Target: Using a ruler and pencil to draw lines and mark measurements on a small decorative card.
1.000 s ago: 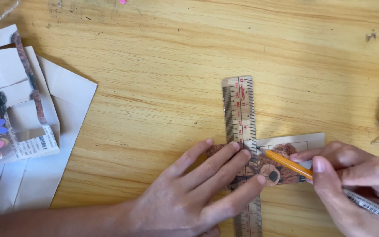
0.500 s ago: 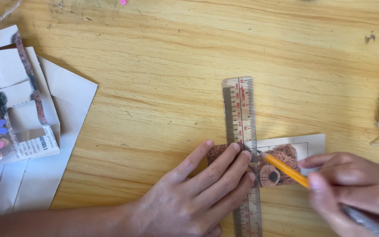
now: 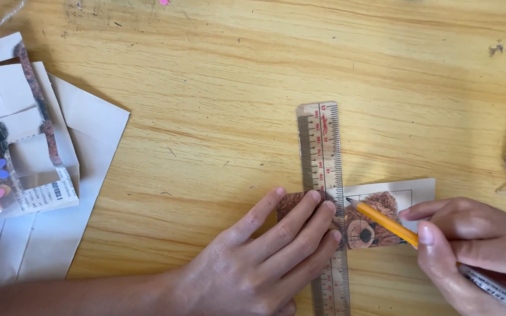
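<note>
My left hand (image 3: 259,263) flat, fingers spread, pinning clear ruler (image 3: 322,193) over teddy-bear card (image 3: 382,213) near desk's (image 3: 218,88) front edge — my right hand (image 3: 469,246) clenched around yellow pencil (image 3: 382,221), tip at ruler's edge

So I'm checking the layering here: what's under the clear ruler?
Under the ruler lies a small teddy-bear picture card on the wooden table. The left hand covers the ruler's lower stretch and the card's left end; the right hand holds a pencil.

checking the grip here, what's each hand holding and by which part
The right hand grips a yellow pencil around mid-shaft, tip beside the ruler's edge. The left hand grasps nothing; its fingers press the clear ruler flat on the teddy-bear card.
</note>
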